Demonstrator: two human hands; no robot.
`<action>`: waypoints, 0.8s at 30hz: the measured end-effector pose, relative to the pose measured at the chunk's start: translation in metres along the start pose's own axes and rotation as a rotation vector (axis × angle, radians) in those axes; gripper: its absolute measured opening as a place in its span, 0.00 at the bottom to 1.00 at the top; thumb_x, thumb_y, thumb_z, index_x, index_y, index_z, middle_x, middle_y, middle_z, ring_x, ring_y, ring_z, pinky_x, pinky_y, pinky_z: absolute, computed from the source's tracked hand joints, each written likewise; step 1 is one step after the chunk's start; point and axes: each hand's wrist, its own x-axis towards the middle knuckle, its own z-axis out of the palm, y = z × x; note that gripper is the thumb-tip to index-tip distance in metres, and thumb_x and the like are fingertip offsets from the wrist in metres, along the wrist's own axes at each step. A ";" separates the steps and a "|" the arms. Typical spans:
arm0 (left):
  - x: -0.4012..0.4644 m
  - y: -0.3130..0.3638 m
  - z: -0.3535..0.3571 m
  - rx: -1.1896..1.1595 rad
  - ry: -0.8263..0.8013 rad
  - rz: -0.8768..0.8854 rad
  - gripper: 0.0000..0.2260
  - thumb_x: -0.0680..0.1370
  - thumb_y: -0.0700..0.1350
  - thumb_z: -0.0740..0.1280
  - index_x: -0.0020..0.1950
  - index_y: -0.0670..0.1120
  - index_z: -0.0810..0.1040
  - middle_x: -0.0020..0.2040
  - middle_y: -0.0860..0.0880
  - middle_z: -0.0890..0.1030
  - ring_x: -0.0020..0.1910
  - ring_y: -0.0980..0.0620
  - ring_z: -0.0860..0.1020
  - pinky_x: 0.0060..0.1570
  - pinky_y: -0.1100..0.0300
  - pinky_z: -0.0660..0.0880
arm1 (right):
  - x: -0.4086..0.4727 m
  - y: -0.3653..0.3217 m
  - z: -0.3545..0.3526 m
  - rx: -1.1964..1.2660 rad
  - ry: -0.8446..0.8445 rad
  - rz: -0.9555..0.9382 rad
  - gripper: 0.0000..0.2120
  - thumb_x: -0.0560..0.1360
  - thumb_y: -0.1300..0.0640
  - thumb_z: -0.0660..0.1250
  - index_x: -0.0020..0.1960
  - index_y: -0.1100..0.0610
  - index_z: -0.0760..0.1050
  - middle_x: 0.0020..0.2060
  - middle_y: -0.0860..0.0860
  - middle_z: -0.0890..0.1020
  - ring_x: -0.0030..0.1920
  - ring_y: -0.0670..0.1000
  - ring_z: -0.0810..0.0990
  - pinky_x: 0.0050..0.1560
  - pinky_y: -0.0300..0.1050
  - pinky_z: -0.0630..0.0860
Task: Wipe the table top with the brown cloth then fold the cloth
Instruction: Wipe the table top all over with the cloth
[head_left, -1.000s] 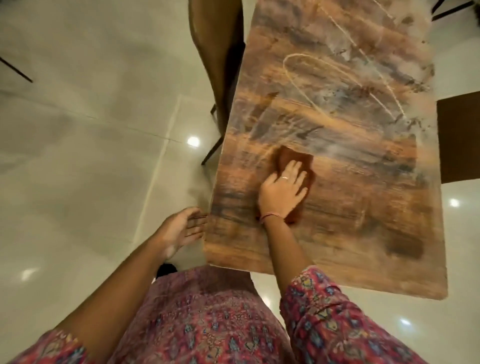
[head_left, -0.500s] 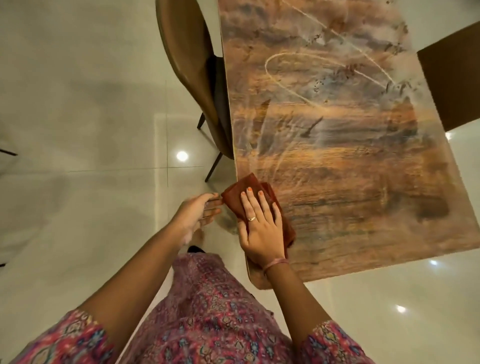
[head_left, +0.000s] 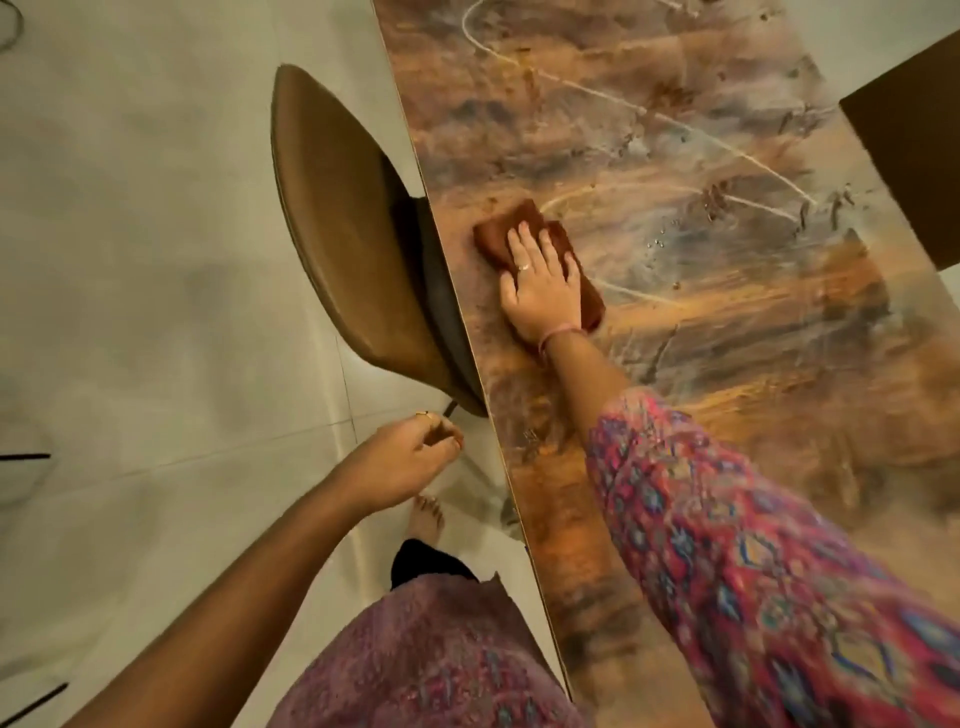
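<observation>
Here the right hand (head_left: 540, 288) presses flat, fingers straight and slightly spread, on the folded brown cloth (head_left: 496, 236) near the nine-o'clock edge of the glossy marbled-brown table top (head_left: 727, 389), the left hand (head_left: 400, 462) hanging loosely curled at seven o'clock over pale floor tiles (head_left: 130, 312) beside a tan padded chair (head_left: 337, 234).

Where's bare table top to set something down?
The far table top beyond the brown cloth, across to the dark furniture at the right edge, is bare. So is the stretch right of the right hand. Crowded: the left edge, where hand and cloth sit beside the brown chair; the sleeve covers the near end.
</observation>
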 end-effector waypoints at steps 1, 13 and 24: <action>0.006 0.008 -0.012 0.046 -0.001 0.039 0.06 0.79 0.50 0.61 0.54 0.54 0.76 0.51 0.54 0.79 0.48 0.56 0.78 0.50 0.57 0.76 | 0.025 -0.004 -0.004 0.007 -0.008 0.018 0.28 0.79 0.49 0.54 0.78 0.48 0.54 0.78 0.45 0.53 0.78 0.48 0.50 0.76 0.55 0.48; 0.127 0.087 -0.121 0.037 0.153 0.039 0.09 0.79 0.45 0.60 0.59 0.48 0.74 0.52 0.49 0.79 0.45 0.53 0.80 0.44 0.56 0.77 | -0.199 -0.007 0.041 -0.027 -0.021 -0.110 0.29 0.79 0.46 0.54 0.79 0.50 0.54 0.78 0.46 0.54 0.78 0.49 0.52 0.75 0.55 0.54; 0.253 0.091 -0.176 -0.556 0.181 -0.362 0.21 0.81 0.52 0.57 0.71 0.45 0.66 0.65 0.46 0.73 0.56 0.46 0.76 0.53 0.54 0.73 | 0.000 -0.065 0.019 -0.004 0.033 0.000 0.27 0.78 0.46 0.55 0.77 0.47 0.59 0.76 0.45 0.61 0.77 0.48 0.56 0.74 0.52 0.50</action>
